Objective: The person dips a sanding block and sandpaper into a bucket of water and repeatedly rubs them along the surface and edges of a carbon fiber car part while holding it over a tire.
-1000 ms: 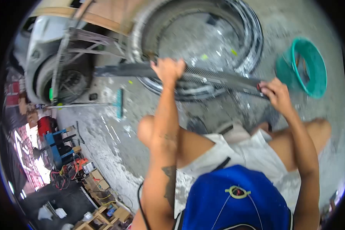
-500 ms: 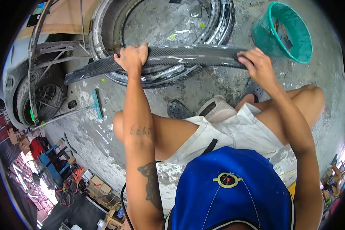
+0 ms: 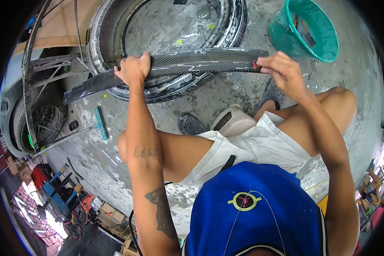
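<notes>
A long, glossy black strip (image 3: 192,62) with a woven pattern lies across the stacked tires, its narrower end pointing left. My left hand (image 3: 133,70) is closed on the strip left of its middle. At the strip's right end my right hand (image 3: 281,72) pinches a small red piece (image 3: 255,65) against the surface; what the piece is cannot be made out. Under the strip are the large dark rings or tires (image 3: 99,47), wet and streaked with grey.
A teal bucket (image 3: 281,36) with tools inside stands at the upper right. A teal squeegee (image 3: 101,123) lies on the floor at left, near a metal frame (image 3: 28,85) and a wheel (image 3: 47,117). Cables and boxes fill the lower left.
The whole view has shifted, with the scene a little further left. My right hand has turned at the strip's end, and the red piece now shows at its fingertips.
</notes>
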Available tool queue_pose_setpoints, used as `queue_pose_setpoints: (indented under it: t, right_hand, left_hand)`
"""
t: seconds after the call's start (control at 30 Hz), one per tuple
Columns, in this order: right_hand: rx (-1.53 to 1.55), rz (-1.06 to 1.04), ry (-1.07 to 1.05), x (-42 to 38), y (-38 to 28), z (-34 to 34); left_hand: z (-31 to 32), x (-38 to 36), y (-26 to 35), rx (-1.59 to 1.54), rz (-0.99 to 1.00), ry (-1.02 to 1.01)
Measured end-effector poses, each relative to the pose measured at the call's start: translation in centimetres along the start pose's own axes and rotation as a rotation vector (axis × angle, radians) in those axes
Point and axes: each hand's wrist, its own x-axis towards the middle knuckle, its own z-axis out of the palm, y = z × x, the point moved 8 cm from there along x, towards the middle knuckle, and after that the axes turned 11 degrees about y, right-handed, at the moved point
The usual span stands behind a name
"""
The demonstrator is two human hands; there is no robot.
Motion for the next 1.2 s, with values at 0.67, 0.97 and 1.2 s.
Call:
queue_pose_setpoints:
  t: [0.67,0.97,1.2]
  right_hand:
    - [0.063,-0.176,-0.102,4.2,0.3,8.7]
    - [0.061,-0.155,0.014,4.4,-0.5,6.2]
    - [0.122,-0.152,0.024,2.5,0.9,3.5]
  left_hand:
    - [-0.4,-0.7,0.6,0.117,0.247,0.258]
    - [-2.1,-0.8,0.6,-0.125,0.0,0.027]
    - [-1.2,-0.7,0.1,-0.17,0.012,0.098]
